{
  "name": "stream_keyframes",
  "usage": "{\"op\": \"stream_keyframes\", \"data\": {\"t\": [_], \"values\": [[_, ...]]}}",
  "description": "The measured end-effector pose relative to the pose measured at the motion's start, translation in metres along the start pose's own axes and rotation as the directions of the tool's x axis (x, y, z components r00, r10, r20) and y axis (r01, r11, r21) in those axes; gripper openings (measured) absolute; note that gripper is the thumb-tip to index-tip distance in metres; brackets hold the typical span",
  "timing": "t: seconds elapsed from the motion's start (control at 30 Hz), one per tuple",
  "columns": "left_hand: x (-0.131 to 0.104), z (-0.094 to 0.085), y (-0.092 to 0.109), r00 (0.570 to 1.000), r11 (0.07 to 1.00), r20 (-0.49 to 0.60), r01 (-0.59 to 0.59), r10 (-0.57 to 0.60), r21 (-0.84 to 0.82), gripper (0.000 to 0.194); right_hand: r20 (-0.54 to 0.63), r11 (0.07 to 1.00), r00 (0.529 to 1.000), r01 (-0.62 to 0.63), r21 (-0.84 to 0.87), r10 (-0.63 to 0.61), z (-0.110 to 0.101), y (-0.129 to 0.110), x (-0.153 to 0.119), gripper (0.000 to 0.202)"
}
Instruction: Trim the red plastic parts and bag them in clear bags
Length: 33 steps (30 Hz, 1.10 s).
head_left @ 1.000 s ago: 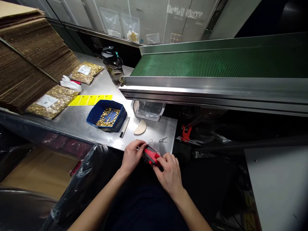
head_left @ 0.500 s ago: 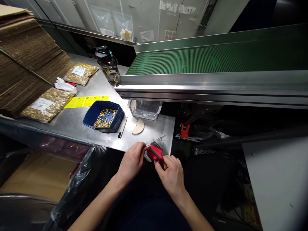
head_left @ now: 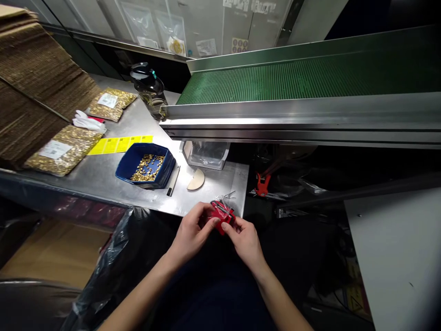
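Between both hands, just over the table's front edge, is a small flat red-and-black item (head_left: 222, 212) with some clear plastic at its far side. I cannot make out its exact kind. My left hand (head_left: 193, 232) pinches it from the left, thumb on top and fingers partly behind. On the opposite edge, my right hand (head_left: 245, 239) grips it with thumb and fingers closed. Beyond it on the table are thin metal tips (head_left: 230, 195), a pale half-round disc (head_left: 196, 180) and a blue bin (head_left: 168, 166) with small gold-coloured pieces (head_left: 148, 169).
A green ribbed conveyor (head_left: 262, 87) with a metal side rail runs to the right. At left stand stacked cardboard (head_left: 37, 69), bags of gold pieces (head_left: 65, 149) and yellow labels (head_left: 119, 144). A bottle (head_left: 149, 89) and clear tray (head_left: 206, 155) sit near the conveyor's end.
The red-and-black item has been turned, showing more red. My left thumb has come down onto it, where the left fingers pinched its plastic corner before. The view has shifted slightly.
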<state>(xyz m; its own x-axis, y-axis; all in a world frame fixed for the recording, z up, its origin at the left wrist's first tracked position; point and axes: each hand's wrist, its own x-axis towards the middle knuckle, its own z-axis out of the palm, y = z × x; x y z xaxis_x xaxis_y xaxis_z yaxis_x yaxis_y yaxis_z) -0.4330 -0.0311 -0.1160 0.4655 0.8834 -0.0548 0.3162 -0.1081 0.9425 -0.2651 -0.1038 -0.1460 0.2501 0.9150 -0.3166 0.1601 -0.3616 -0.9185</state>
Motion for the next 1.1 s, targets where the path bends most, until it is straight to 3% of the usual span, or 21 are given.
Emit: {"op": "stream_keyframes", "data": {"t": [0.07, 0.2, 0.3, 0.4, 0.47, 0.57, 0.77, 0.9, 1.1], "values": [[-0.002, 0.002, -0.014, 0.998, 0.996, -0.043, 0.047, -0.044, 0.076, 0.026, 0.023, 0.993, 0.999, -0.040, 0.110, 0.037, 0.002, 0.006, 0.003, 0.032], [-0.004, 0.009, -0.033, 0.997, 0.989, -0.060, 0.053, -0.045, 0.139, 0.010, 0.036, 0.972, 0.998, -0.055, 0.228, 0.048, 0.007, 0.010, 0.004, 0.035], [-0.006, 0.013, -0.032, 0.993, 0.988, -0.108, 0.054, -0.039, 0.145, 0.014, -0.007, 0.953, 0.998, -0.057, 0.296, 0.062, 0.009, 0.009, 0.003, 0.040], [-0.013, 0.017, -0.019, 1.000, 0.992, -0.028, -0.006, 0.010, 0.130, 0.011, -0.084, 0.948, 0.994, -0.039, 0.317, 0.068, 0.009, 0.007, 0.004, 0.044], [-0.017, 0.021, -0.009, 0.994, 0.989, 0.048, -0.102, 0.097, 0.104, 0.013, -0.062, 0.958, 0.996, -0.042, 0.282, 0.062, 0.009, 0.007, 0.003, 0.042], [-0.018, 0.026, 0.002, 0.984, 0.982, 0.041, -0.175, 0.172, 0.066, 0.015, 0.029, 0.976, 0.997, -0.073, 0.205, 0.069, 0.007, 0.007, 0.001, 0.037], [-0.009, 0.023, -0.001, 0.994, 0.997, -0.073, 0.074, -0.075, -0.020, 0.018, 0.062, 0.995, 0.997, -0.041, 0.087, 0.036, 0.006, 0.001, 0.006, 0.040], [0.003, 0.011, -0.010, 0.970, 0.992, -0.212, 0.125, -0.117, 0.027, 0.019, 0.120, 0.999, 0.992, 0.031, 0.026, -0.034, 0.010, -0.011, 0.011, 0.030], [0.024, 0.001, -0.030, 0.974, 0.998, -0.218, 0.064, -0.065, -0.013, 0.019, -0.131, 0.971, 0.987, 0.065, -0.231, -0.097, -0.003, -0.015, 0.032, 0.031]]}}
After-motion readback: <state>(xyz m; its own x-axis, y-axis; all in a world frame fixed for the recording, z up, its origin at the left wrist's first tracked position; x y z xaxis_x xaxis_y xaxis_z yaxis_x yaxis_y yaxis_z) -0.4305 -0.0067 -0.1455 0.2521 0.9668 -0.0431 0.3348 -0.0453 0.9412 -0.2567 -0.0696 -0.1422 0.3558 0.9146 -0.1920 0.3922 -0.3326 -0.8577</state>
